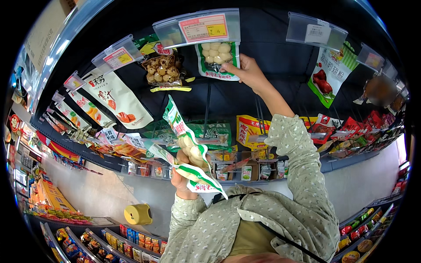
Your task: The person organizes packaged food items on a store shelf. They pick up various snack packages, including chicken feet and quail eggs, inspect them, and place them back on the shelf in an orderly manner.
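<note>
My right hand [247, 73] is raised to the upper rack and pinches the lower right edge of a green-and-white snack pouch [215, 59]. Pale round eggs show through that pouch's clear window, and a price-tag holder [204, 28] hides its top. Lower down, close to my body, my left hand [181, 177] grips green-and-white egg pouches [192, 151] of similar look, fanned apart; my fingers are partly covered by them. Left of the hanging pouch is a dark pouch of speckled eggs [162, 67].
White pouches [115, 98] hang at the left, and a duck-snack pouch [332, 75] at the right. Below run rows with green packets [210, 133] and a yellow bag [251, 130]. A yellow stool [138, 213] stands on the floor behind me, near shelves of snacks [141, 241].
</note>
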Available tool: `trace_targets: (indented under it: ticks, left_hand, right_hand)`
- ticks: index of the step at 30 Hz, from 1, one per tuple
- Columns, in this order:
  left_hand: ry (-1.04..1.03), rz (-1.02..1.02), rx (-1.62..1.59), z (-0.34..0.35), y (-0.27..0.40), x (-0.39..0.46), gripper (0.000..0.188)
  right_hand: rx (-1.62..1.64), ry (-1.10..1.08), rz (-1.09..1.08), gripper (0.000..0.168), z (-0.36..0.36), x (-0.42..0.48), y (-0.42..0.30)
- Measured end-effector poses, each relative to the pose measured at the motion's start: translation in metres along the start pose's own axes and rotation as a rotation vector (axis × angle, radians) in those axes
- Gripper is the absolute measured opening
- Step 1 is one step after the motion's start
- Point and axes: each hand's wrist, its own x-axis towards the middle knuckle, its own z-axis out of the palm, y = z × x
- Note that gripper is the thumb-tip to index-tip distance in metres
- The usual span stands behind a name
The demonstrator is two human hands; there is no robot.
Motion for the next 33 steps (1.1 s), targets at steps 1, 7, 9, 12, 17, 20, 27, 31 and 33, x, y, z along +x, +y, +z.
trace_targets:
  ticks: [1, 7, 9, 12, 17, 20, 27, 31, 33]
  left_hand:
    - [0.031, -0.004, -0.077, 0.003, -0.001, 0.0, 0.043]
    - [0.006, 0.004, -0.018, -0.011, 0.002, -0.006, 0.052]
    - [-0.043, 0.012, 0.057, -0.023, 0.0, -0.006, 0.067]
    - [-0.05, 0.09, 0.16, -0.018, -0.003, -0.003, 0.077]
    - [-0.074, 0.222, 0.112, 0.003, 0.007, 0.014, 0.052]
    - [-0.062, 0.23, 0.095, -0.003, 0.015, 0.017, 0.042]
    - [0.092, 0.145, -0.071, -0.009, 0.005, 0.007, 0.048]
    - [0.025, 0.097, -0.222, 0.015, 0.006, -0.01, 0.049]
    - [0.002, 0.084, -0.258, 0.023, 0.008, -0.021, 0.049]
  right_hand:
    - [0.051, 0.02, -0.073, 0.032, -0.002, 0.001, 0.01]
    - [0.174, 0.011, -0.265, 0.022, -0.007, -0.02, 0.02]
    - [0.202, -0.039, -0.281, 0.021, -0.006, -0.036, 0.01]
    - [0.176, -0.039, -0.308, 0.022, 0.002, -0.059, -0.006]
    - [0.104, 0.031, -0.277, 0.018, 0.029, -0.103, -0.028]
    - [-0.108, 0.222, -0.303, 0.014, 0.057, -0.134, -0.033]
    - [-0.656, 0.076, -1.218, 0.038, 0.119, -0.194, -0.03]
    - [-0.568, -0.169, -1.297, 0.029, 0.143, -0.218, -0.036]
    - [-0.53, -0.268, -1.331, 0.028, 0.148, -0.219, -0.038]
